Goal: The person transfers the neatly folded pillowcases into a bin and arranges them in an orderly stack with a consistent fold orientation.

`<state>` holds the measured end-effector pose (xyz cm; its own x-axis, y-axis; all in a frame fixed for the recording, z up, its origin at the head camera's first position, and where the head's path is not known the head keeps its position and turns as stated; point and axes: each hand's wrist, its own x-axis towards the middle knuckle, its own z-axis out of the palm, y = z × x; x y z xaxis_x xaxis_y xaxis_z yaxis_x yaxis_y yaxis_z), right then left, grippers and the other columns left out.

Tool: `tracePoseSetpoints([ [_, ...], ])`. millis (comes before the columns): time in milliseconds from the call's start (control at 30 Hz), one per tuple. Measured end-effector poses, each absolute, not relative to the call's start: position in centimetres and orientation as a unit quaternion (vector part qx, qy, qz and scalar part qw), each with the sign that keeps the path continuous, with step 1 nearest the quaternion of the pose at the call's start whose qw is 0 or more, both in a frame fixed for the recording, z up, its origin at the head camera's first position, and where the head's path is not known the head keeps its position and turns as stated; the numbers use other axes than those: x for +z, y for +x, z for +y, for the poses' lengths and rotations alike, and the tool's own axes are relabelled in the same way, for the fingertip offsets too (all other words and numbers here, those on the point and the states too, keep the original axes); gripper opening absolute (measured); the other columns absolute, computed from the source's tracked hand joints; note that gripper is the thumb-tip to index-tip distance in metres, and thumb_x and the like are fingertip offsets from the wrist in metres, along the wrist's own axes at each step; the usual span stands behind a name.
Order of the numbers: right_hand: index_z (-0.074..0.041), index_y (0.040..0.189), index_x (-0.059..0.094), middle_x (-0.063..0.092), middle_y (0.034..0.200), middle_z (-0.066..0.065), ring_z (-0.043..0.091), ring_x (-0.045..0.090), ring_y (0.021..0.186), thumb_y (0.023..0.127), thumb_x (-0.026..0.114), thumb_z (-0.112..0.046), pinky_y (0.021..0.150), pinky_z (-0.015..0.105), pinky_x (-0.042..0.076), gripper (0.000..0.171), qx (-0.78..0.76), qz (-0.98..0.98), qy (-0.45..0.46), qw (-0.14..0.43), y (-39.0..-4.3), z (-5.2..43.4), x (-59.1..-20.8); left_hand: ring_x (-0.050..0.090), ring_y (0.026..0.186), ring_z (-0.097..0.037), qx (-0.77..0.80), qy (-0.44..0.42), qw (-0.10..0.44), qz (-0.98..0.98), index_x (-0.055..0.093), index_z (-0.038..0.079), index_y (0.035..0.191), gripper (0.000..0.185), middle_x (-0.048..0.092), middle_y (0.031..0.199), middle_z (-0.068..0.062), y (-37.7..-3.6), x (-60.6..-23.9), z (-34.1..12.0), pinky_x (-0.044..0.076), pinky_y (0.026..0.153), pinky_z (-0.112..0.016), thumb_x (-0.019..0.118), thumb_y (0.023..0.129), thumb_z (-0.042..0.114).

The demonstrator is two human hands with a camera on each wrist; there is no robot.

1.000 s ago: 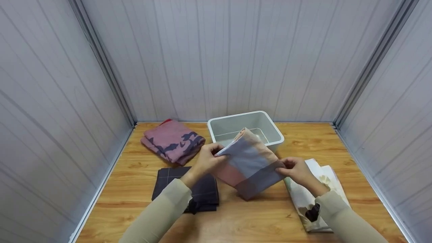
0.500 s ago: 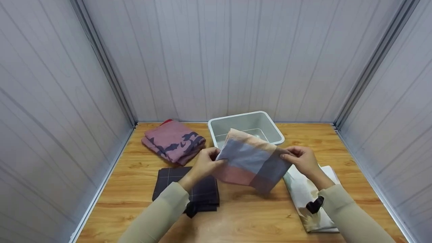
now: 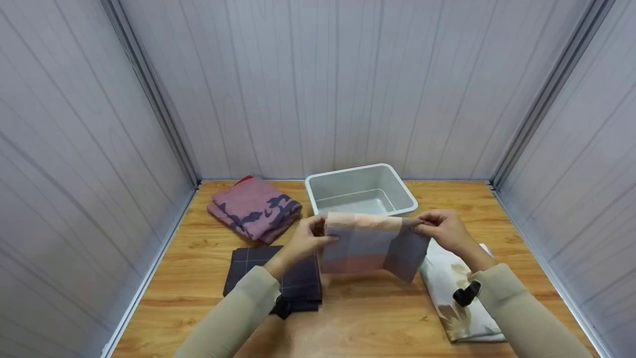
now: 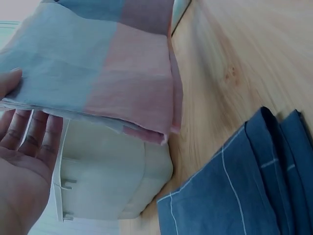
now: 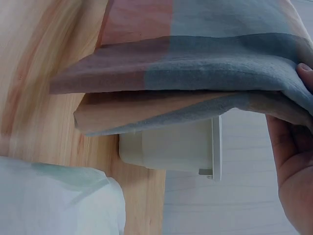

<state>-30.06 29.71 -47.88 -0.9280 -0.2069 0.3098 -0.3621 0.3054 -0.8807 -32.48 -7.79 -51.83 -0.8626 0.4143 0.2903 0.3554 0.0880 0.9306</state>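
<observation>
A folded checked cloth [image 3: 370,244] in grey-blue, pink and peach hangs in the air between both hands, just in front of the pale plastic bin [image 3: 361,193]. My left hand [image 3: 310,236] pinches its upper left corner, thumb over the top and fingers beneath. My right hand [image 3: 437,226] pinches the upper right corner. In the left wrist view the cloth [image 4: 98,68] lies across my fingers [image 4: 29,132] above the bin [image 4: 105,181]. The right wrist view shows the cloth [image 5: 195,78] held by my thumb [image 5: 304,73], with the bin [image 5: 171,147] behind.
A folded pink patterned cloth [image 3: 254,207] lies at the back left of the wooden table [image 3: 367,318]. A folded dark checked cloth [image 3: 278,281] lies below my left forearm. A folded white floral cloth [image 3: 459,298] lies under my right forearm. Grey panel walls close in three sides.
Both hands have lifted and turned the checked cloth from tilted to level, its top edge now straight across. The right hand has risen toward the bin. The cloth hangs lower in front.
</observation>
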Motion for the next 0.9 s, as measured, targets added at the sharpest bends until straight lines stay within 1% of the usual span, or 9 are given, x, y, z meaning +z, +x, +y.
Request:
tracePoseSetpoints([
  [100,0.018,0.097,0.074,0.074,0.080,-0.018,-0.001,0.062,0.069,0.087,0.080,0.012,0.062,0.017,0.053,0.013,0.568,-0.799,0.183,0.072,-30.2,29.6,-48.2,0.067,0.086,-0.004,0.626,0.270,0.012,0.732,0.073,-0.011,0.119,0.028,0.077,0.106,-0.020,-32.4,-51.6,-7.8,0.057,0.077,-0.022,0.078,0.094,-0.002],
  [233,0.019,0.097,0.073,0.074,0.081,-0.017,-0.001,0.064,0.070,0.087,0.079,0.013,0.062,0.017,0.053,0.013,0.576,-0.792,0.189,0.072,-30.2,29.5,-48.7,0.067,0.084,-0.005,0.626,0.275,-0.022,0.729,0.074,-0.009,0.116,0.021,0.076,0.108,-0.022,-32.4,-50.7,-7.5,0.056,0.076,-0.022,0.074,0.097,0.000],
  [333,0.019,0.097,0.074,0.075,0.080,-0.015,-0.001,0.064,0.069,0.087,0.080,0.013,0.062,0.017,0.054,0.013,0.579,-0.789,0.192,0.067,-30.3,29.6,-49.0,0.065,0.085,-0.006,0.622,0.274,-0.051,0.732,0.073,-0.006,0.114,0.016,0.075,0.110,-0.019,-32.4,-49.8,-7.0,0.055,0.076,-0.022,0.071,0.100,0.001],
  [400,0.019,0.097,0.074,0.075,0.080,-0.015,-0.001,0.064,0.069,0.088,0.080,0.012,0.061,0.018,0.054,0.013,0.582,-0.786,0.196,0.065,-30.3,29.5,-49.2,0.063,0.087,-0.007,0.619,0.274,-0.064,0.733,0.070,-0.004,0.111,0.012,0.072,0.108,-0.015,-32.4,-49.2,-6.7,0.053,0.076,-0.022,0.069,0.101,0.002],
  [533,0.019,0.097,0.073,0.075,0.080,-0.014,0.000,0.065,0.068,0.087,0.079,0.013,0.062,0.018,0.055,0.013,0.590,-0.780,0.195,0.070,-30.4,29.4,-49.4,0.060,0.087,-0.010,0.621,0.280,-0.066,0.729,0.064,0.000,0.106,0.005,0.064,0.102,-0.006,-32.3,-48.2,-6.2,0.051,0.074,-0.024,0.066,0.103,0.003],
  [667,0.019,0.097,0.073,0.076,0.080,-0.013,0.001,0.065,0.069,0.087,0.079,0.013,0.064,0.019,0.055,0.013,0.606,-0.772,0.174,0.077,-30.3,29.2,-49.8,0.059,0.084,-0.010,0.628,0.282,-0.061,0.723,0.061,0.000,0.106,0.005,0.060,0.095,0.001,-32.2,-47.4,-5.9,0.049,0.073,-0.024,0.064,0.104,0.004],
  [800,0.019,0.099,0.072,0.077,0.081,-0.009,0.003,0.067,0.072,0.088,0.078,0.015,0.067,0.020,0.057,0.013,0.642,-0.750,0.143,0.070,-30.0,28.6,-50.6,0.059,0.080,-0.008,0.642,0.280,-0.055,0.711,0.059,-0.004,0.110,0.011,0.061,0.089,0.003,-32.1,-46.8,-5.7,0.049,0.070,-0.023,0.061,0.107,0.006],
  [900,0.014,0.100,0.074,0.077,0.083,-0.006,0.005,0.069,0.075,0.087,0.078,0.016,0.069,0.021,0.058,0.013,0.671,-0.728,0.124,0.058,-29.7,28.1,-51.3,0.060,0.080,-0.008,0.656,0.282,-0.052,0.698,0.056,-0.007,0.112,0.014,0.062,0.089,0.003,-32.2,-46.3,-5.6,0.050,0.069,-0.023,0.059,0.109,0.006],
])
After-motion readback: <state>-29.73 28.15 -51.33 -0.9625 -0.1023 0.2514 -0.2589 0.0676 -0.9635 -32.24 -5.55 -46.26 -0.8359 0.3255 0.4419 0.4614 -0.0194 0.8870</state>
